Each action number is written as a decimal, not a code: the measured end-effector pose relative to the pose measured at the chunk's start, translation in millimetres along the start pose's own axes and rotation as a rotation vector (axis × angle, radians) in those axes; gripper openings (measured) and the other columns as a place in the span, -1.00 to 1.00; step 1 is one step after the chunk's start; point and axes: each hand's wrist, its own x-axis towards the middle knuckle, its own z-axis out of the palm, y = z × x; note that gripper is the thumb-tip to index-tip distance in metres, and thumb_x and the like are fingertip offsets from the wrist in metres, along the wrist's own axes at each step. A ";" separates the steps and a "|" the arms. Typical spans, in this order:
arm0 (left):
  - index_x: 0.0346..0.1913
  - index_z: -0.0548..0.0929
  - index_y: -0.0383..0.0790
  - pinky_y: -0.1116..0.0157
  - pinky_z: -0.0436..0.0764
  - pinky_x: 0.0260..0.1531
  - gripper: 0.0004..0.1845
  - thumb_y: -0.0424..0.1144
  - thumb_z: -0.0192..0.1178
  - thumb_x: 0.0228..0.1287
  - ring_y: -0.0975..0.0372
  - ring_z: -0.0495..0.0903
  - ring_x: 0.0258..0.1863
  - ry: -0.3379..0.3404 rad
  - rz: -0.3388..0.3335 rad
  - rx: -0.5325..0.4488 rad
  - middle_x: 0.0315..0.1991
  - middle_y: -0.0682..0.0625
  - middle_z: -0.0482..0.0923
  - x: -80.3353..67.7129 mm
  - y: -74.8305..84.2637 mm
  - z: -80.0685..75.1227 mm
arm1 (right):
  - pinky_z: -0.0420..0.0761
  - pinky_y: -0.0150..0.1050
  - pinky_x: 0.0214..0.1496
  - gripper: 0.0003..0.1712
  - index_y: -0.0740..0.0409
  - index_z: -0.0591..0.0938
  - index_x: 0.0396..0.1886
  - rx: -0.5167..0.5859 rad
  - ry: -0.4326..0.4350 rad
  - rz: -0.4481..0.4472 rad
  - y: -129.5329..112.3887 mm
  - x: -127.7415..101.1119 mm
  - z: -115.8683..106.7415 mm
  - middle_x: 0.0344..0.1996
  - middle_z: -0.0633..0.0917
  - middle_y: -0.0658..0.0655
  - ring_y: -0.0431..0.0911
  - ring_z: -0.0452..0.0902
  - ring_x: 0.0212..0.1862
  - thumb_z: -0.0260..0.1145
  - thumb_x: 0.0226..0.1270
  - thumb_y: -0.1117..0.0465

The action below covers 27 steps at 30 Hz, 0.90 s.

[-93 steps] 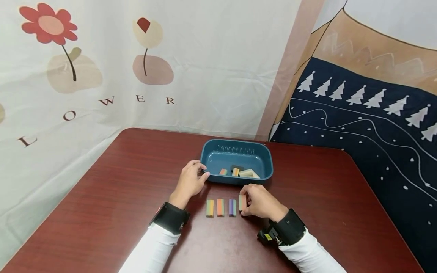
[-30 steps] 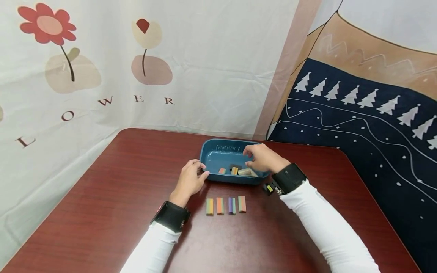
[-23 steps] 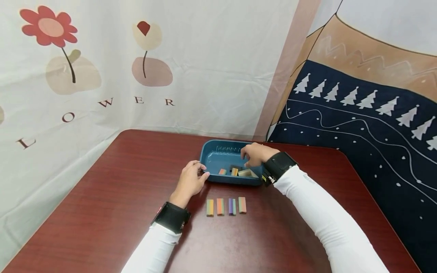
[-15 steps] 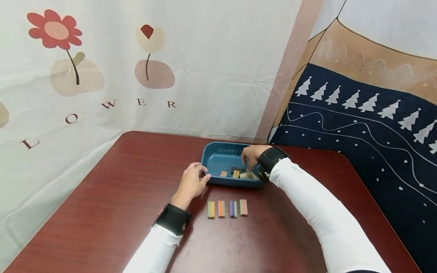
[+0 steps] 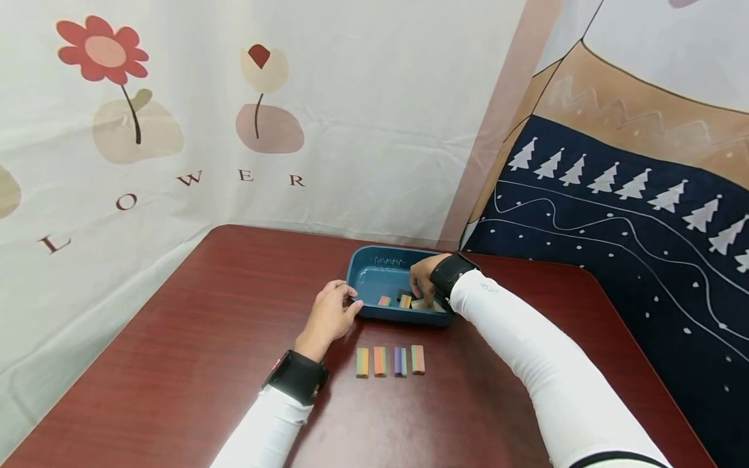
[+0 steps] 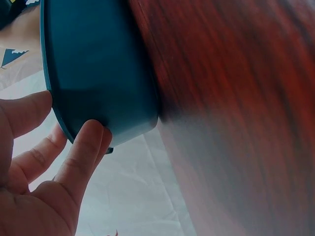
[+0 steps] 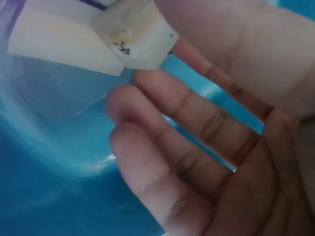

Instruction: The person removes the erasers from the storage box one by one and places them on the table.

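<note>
My left hand (image 5: 329, 315) pinches the near left corner of a blue plastic basin (image 5: 404, 315); in the left wrist view its thumb and fingers lie on both sides of the rim (image 6: 47, 64). My right hand (image 5: 424, 279) reaches down inside the basin at the right. In the right wrist view its thumb and forefinger are at a cream block with a small cartoon animal face (image 7: 130, 39); whether they grip it is hidden. Another cream block (image 7: 59, 42) lies beside it. A pink-green block (image 5: 383, 301) and a yellow-orange block (image 5: 406, 301) lie further left in the basin.
Before the basin stand several striped blocks in a row: green-yellow (image 5: 362, 363), orange-green (image 5: 380, 361), purple-green (image 5: 400, 361) and green-pink (image 5: 418, 359). All are on a reddish-brown table (image 5: 234, 299). Printed cloths (image 5: 363, 130) hang behind.
My right hand has let go of the green-pink block at the row's right end, moved over the basin and come down to the cream blocks. My left hand keeps to the basin's corner.
</note>
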 end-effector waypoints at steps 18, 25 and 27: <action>-0.11 0.64 -0.27 0.11 0.54 -0.02 -0.80 -0.21 0.27 0.32 0.05 0.52 -0.08 -0.001 -0.003 0.004 0.14 -0.18 0.44 -0.9 -0.5 0.0 | 0.38 -0.31 -0.53 -0.75 -0.05 0.62 -0.59 -0.175 -0.013 -0.016 -9.9 15.9 5.1 -0.52 0.55 -0.12 -0.19 0.35 -0.47 0.59 -0.04 0.26; -0.11 0.64 -0.25 0.09 0.53 0.01 -0.80 -0.20 0.26 0.33 0.02 0.52 -0.02 0.001 0.007 0.022 0.16 -0.19 0.44 -0.3 -2.2 0.9 | 0.36 -0.33 -0.56 -0.68 -0.10 0.57 -0.68 -0.227 -0.032 -0.003 -10.5 19.9 6.7 -0.62 0.51 -0.14 -0.21 0.34 -0.52 0.56 -0.01 0.27; -0.11 0.64 -0.25 0.09 0.53 0.02 -0.80 -0.20 0.26 0.33 0.01 0.51 0.00 0.000 0.008 0.029 0.17 -0.19 0.43 -0.3 -2.7 0.6 | 0.35 -0.33 -0.58 -0.67 -0.10 0.56 -0.71 -0.230 -0.032 -0.011 -10.4 20.0 6.5 -0.65 0.50 -0.14 -0.22 0.33 -0.55 0.55 0.00 0.28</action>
